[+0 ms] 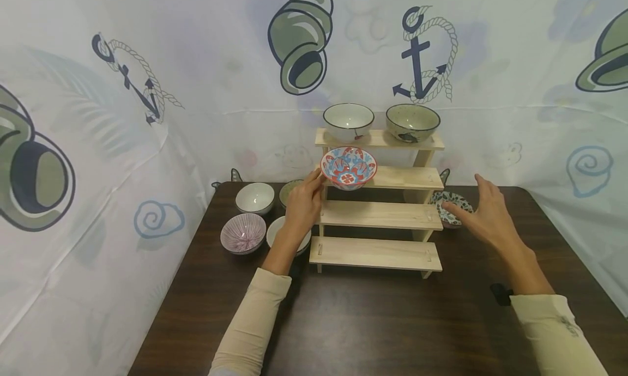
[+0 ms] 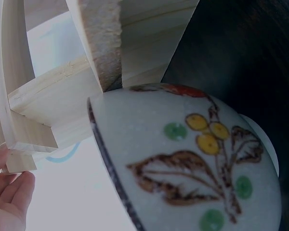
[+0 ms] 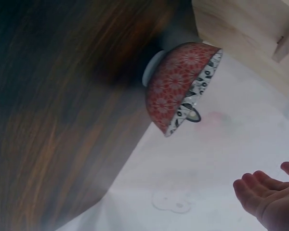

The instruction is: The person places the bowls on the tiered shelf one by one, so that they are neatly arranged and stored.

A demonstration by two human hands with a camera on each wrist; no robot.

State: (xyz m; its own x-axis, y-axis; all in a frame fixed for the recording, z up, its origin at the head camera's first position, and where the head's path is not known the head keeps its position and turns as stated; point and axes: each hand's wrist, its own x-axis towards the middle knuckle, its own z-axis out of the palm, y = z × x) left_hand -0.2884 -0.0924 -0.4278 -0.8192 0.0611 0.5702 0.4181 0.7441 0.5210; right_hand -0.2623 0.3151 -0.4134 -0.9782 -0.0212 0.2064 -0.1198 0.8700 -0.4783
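A red and blue patterned bowl (image 1: 348, 168) is at the left part of the second tier from the top of a wooden stepped shelf (image 1: 380, 214). My left hand (image 1: 303, 201) reaches up to it, fingertips at its left side. In the left wrist view, fingers (image 2: 19, 190) show by a wooden shelf end; whether they grip anything is unclear. My right hand (image 1: 483, 215) hovers right of the shelf, fingers spread and holding nothing. Near it stands a bowl (image 1: 453, 204), red outside (image 3: 178, 86) with a black-and-white inside.
On the top tier stand a white bowl (image 1: 348, 120) and a greenish bowl (image 1: 413, 121). Left of the shelf, a white bowl (image 1: 254, 197), a purple-striped bowl (image 1: 243, 233) and others partly behind my left arm stand on the dark table (image 1: 373, 321). A small black object (image 1: 500, 294) lies near my right wrist.
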